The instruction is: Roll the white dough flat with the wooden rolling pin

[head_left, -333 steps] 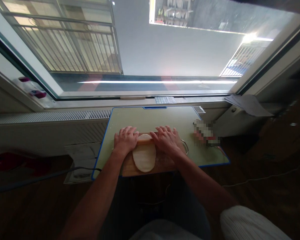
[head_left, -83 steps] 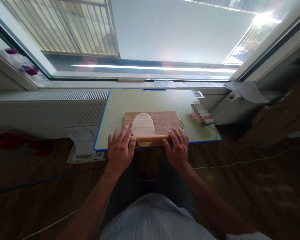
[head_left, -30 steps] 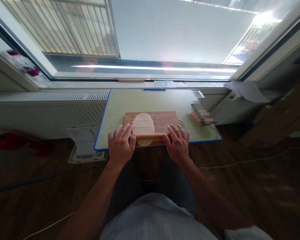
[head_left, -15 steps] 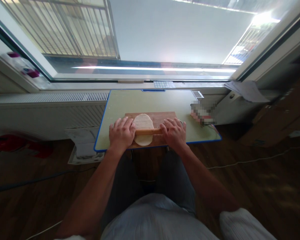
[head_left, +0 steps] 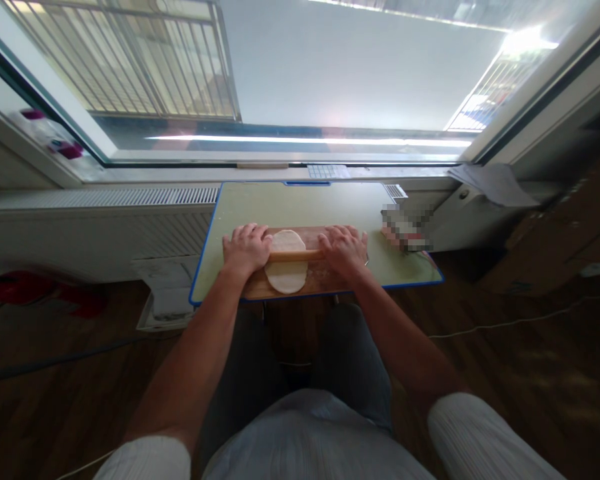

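Observation:
A wooden rolling pin (head_left: 296, 255) lies across a flat oval of pale dough (head_left: 287, 277). My left hand (head_left: 247, 248) is closed over the pin's left end, and my right hand (head_left: 345, 249) over its right end. Both handles are mostly hidden under my palms. Dough shows on the far and near sides of the pin. Beneath it is a brown wooden board (head_left: 325, 280), resting close to the near edge of a small pale-green table (head_left: 260, 203) with a blue rim.
A pixelated object (head_left: 407, 230) sits at the table's right side. Behind the table are a radiator (head_left: 105, 233) and a windowsill with a bottle (head_left: 55, 137). To the left, papers in a white tray (head_left: 173, 300) stand low down. Cardboard boxes (head_left: 545, 247) are at the right.
My hands have pushed the rolling pin a little away from me, towards the window. More dough now shows on the near side of the pin.

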The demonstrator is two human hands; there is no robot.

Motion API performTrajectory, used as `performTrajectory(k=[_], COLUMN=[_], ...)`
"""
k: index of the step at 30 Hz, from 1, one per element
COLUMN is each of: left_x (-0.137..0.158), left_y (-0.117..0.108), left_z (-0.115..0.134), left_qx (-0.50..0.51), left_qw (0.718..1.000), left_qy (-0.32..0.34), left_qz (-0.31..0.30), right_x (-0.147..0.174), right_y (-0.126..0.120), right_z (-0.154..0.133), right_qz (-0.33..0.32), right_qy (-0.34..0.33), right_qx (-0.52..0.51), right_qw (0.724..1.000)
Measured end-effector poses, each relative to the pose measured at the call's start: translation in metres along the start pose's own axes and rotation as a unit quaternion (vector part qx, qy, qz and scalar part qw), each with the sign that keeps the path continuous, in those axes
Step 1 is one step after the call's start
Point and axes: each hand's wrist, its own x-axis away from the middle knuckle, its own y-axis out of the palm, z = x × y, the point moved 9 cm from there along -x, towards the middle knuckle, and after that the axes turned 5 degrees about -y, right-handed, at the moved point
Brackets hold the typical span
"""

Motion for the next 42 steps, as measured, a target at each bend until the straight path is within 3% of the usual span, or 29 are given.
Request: performTrajectory(k=[6,18,27,42], left_x=[0.004,0.075,0.121,0.089], left_y=[-0.005,-0.022,-0.011,-0.011], left_z=[0.005,0.014,0.023,0.022], left_qx=[0.005,0.067,0.019,-0.002], left_qw=[1.000,0.990,0.996,0.999], left_qy=[0.001,0.031,0.062,0.052], left_qz=[0.012,0.119,0.053,0.011], right_x=[0.014,0.098,0.119,0.084], right_y=[-0.006,-0.007,-0.010,0.000], right_z=[-0.013,-0.035,-0.038,-0.036], right_qz=[0.053,0.082,0.098,0.012], right_qy=[-0.014,-0.089,-0.122,-0.092], right_qx=[-0.002,-0.025,-0.014,0.025], right_qw=[0.998,0.992,0.988,0.995])
